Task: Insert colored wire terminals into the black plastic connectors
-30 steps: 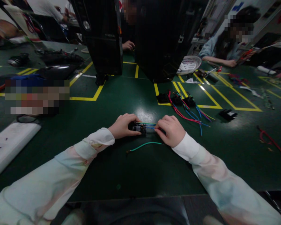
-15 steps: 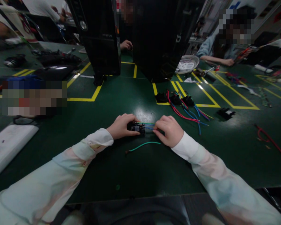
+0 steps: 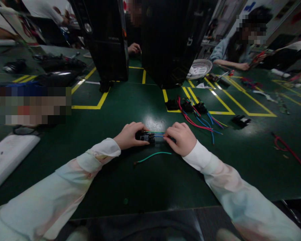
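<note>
Between thumb and fingers, my left hand (image 3: 131, 134) grips a small black connector (image 3: 147, 137) just above the green table (image 3: 100, 187). Blue and green wires (image 3: 158, 133) run from the connector's right side to my right hand (image 3: 180, 138), whose thumb and fingertips are pinched on them. The wires' far ends are hidden by my right hand. A loose green wire (image 3: 154, 155) with a brown tip lies on the table just below both hands.
Black connectors (image 3: 187, 106) with red and blue wires lie right of centre. A lone black connector (image 3: 241, 121) and a red wire (image 3: 288, 149) are farther right. Two tall black cases (image 3: 107, 43) stand behind. A white box (image 3: 12, 159) lies left. People sit across the table.
The view has shifted very slightly. Both hands keep their hold, with the blue wire looking a little straighter between them.
</note>
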A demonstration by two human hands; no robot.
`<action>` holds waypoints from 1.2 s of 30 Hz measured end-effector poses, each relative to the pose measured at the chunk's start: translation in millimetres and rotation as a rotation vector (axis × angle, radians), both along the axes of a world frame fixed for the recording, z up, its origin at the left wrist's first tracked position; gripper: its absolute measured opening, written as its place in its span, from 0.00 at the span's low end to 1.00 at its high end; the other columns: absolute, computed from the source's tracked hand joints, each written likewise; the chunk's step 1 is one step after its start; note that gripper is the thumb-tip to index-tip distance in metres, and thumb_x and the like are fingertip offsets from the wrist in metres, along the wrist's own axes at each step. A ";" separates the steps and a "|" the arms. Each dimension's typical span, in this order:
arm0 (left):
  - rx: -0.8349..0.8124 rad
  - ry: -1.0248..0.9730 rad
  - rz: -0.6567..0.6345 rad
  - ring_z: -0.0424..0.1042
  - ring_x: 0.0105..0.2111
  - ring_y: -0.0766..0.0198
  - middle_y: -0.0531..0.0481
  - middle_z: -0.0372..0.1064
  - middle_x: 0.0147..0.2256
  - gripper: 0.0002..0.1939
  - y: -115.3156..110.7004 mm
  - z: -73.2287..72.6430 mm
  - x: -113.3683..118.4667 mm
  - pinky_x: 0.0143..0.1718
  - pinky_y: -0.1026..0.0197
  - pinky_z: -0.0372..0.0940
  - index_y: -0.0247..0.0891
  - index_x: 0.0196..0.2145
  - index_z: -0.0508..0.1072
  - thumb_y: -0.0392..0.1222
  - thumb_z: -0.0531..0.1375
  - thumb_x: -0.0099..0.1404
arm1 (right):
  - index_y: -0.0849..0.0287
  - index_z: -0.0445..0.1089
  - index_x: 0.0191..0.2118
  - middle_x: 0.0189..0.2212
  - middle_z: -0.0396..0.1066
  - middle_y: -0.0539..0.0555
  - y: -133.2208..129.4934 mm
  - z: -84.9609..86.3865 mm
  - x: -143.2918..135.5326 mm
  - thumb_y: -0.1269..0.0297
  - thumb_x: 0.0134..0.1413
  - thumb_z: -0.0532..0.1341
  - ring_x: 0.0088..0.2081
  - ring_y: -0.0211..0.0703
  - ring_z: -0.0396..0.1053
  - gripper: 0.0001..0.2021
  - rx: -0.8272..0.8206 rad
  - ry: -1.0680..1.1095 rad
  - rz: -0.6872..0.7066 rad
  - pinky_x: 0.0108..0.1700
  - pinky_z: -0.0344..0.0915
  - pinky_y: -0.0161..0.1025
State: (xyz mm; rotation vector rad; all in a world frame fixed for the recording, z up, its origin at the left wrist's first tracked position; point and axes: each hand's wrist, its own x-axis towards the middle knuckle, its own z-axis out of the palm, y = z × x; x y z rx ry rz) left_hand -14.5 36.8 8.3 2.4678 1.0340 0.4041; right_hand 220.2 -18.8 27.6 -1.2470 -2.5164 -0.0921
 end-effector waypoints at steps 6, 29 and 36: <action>-0.006 0.009 0.003 0.63 0.40 0.57 0.50 0.67 0.40 0.20 -0.7 1.6 0.5 0.40 0.57 0.55 0.41 0.41 0.69 0.52 0.62 0.53 | 0.59 0.65 0.31 0.28 0.69 0.52 -0.2 2.0 -0.2 0.65 0.57 0.52 0.35 0.42 0.58 0.07 0.012 -0.041 0.042 0.37 0.46 0.39; 0.000 0.014 0.011 0.63 0.40 0.56 0.50 0.67 0.39 0.20 -0.8 1.5 0.1 0.39 0.57 0.54 0.40 0.40 0.68 0.53 0.62 0.52 | 0.59 0.65 0.31 0.28 0.68 0.53 -2.4 1.5 -1.3 0.65 0.57 0.52 0.36 0.44 0.57 0.07 0.028 -0.043 0.030 0.37 0.47 0.40; 0.000 0.012 0.014 0.63 0.40 0.56 0.50 0.67 0.40 0.19 -1.1 2.3 0.5 0.40 0.56 0.55 0.41 0.39 0.68 0.52 0.63 0.52 | 0.59 0.66 0.32 0.28 0.69 0.53 -1.5 4.6 1.3 0.65 0.57 0.52 0.35 0.44 0.58 0.08 0.080 -0.029 -0.006 0.37 0.47 0.41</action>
